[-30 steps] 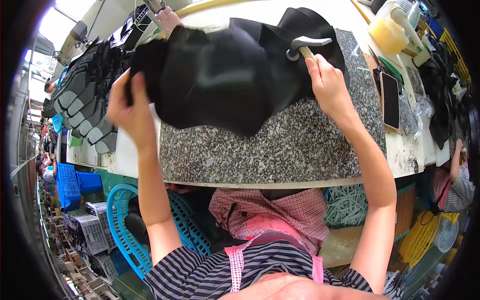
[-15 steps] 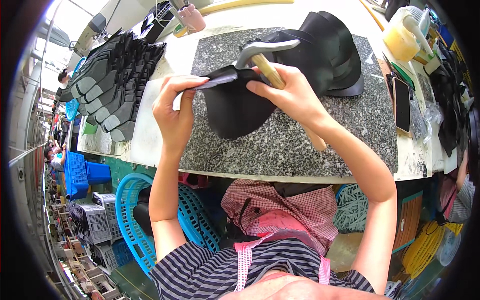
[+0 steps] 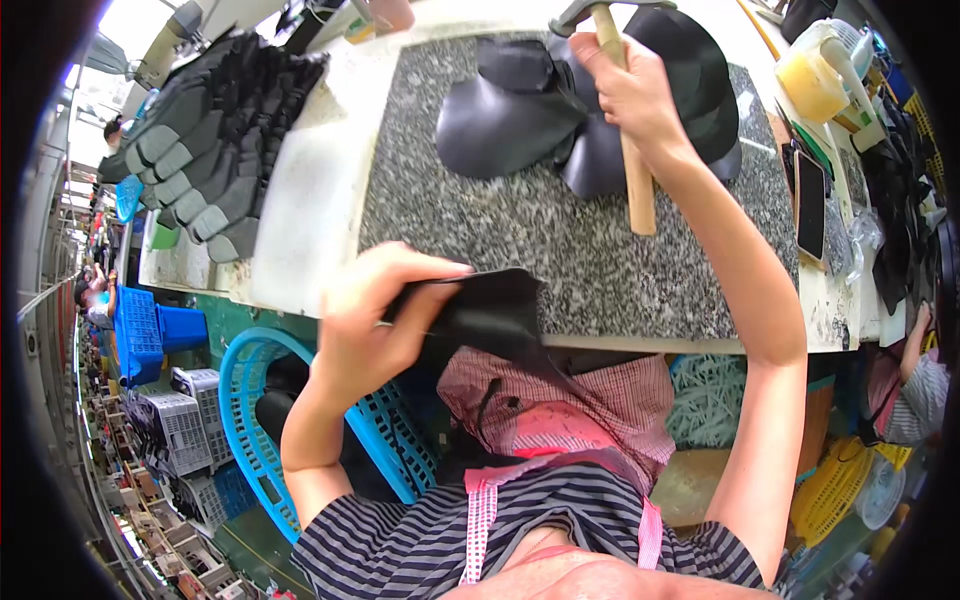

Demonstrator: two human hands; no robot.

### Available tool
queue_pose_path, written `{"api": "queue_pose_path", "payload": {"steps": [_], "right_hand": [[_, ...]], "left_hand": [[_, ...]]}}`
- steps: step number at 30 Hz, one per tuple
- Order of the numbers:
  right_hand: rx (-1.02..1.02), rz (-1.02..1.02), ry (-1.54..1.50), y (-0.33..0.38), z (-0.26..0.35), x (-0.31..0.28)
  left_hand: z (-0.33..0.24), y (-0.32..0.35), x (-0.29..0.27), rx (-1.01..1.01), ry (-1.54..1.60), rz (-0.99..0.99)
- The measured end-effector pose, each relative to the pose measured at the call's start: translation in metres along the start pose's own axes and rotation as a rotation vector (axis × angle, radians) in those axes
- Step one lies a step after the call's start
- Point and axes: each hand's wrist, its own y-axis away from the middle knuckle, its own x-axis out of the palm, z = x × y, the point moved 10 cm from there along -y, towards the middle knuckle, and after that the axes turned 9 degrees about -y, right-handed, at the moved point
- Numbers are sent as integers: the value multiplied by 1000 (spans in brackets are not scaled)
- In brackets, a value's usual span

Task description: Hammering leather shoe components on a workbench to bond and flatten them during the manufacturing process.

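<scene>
My left hand [image 3: 372,308], slightly blurred, pinches a curved black leather-like piece [image 3: 490,308] over the table's near edge. Part of that piece hangs down above my lap. Farther off, my right hand [image 3: 632,95] is wrapped round the wooden handle of a hammer [image 3: 639,185]. The hammer's metal head [image 3: 578,12] points away from me, partly cut off by the picture's top. Below it, several smooth black rounded pieces [image 3: 695,75] overlap in a pile on the speckled stone slab [image 3: 420,215]. Left of these lies another black piece [image 3: 508,125] with a folded upper part.
Stacked black and grey pieces [image 3: 215,140] cover the table's left side. A phone [image 3: 809,205] and a yellowish container [image 3: 808,75] stand at the right. A blue basket [image 3: 240,420] sits below the near edge at left. Another person's arm [image 3: 915,350] shows far right.
My left hand has dropped toward the near edge. My right hand has moved farther away with the hammer. A black piece now lies left of the pile, where bare slab showed.
</scene>
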Motion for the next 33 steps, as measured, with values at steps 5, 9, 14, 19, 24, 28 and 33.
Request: {"api": "queue_pose_path", "payload": {"steps": [5, 9, 14, 19, 24, 28, 33], "right_hand": [[148, 147, -88, 91, 51, -14], [263, 207, 234, 166, 52, -63], [485, 401, 361, 240, 39, -87], [316, 309, 387, 259, 21, -88], [378, 284, 313, 263, 12, -90], [275, 263, 281, 263, 12, -91], [273, 260, 290, 265, 9, -93]], "left_hand": [[6, -11, 105, -191, 348, 266], [3, -19, 164, -129, 394, 337], [-7, -20, 180, -161, 358, 393], [-44, -29, 187, 129, 51, 502], [-36, -41, 194, 45, 89, 416], [-16, -42, 197, -67, 196, 391], [-5, -36, 201, -248, 241, 461]]}}
